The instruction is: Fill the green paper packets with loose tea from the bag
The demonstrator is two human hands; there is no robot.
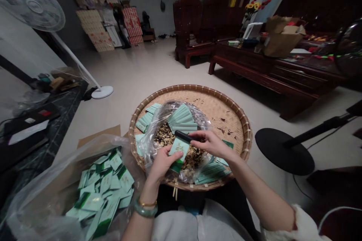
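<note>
While green packets (109, 182) past counting lie in one plastic sack (39, 190), your left hand (165, 161) pinches one printed packet (181, 150) above one clear bag (148, 146) of dried mix (164, 134) on one bamboo tray (229, 111); your right hand (209, 143) grips one black stick (183, 136) at its upper edge. Working that edge seems the step; next calls for steady alignment.

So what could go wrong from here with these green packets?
The black tool in the right hand might slip and crease the packet that the left hand holds.
The fanned packets lean over the loose dried mix and could slide into it.
</note>
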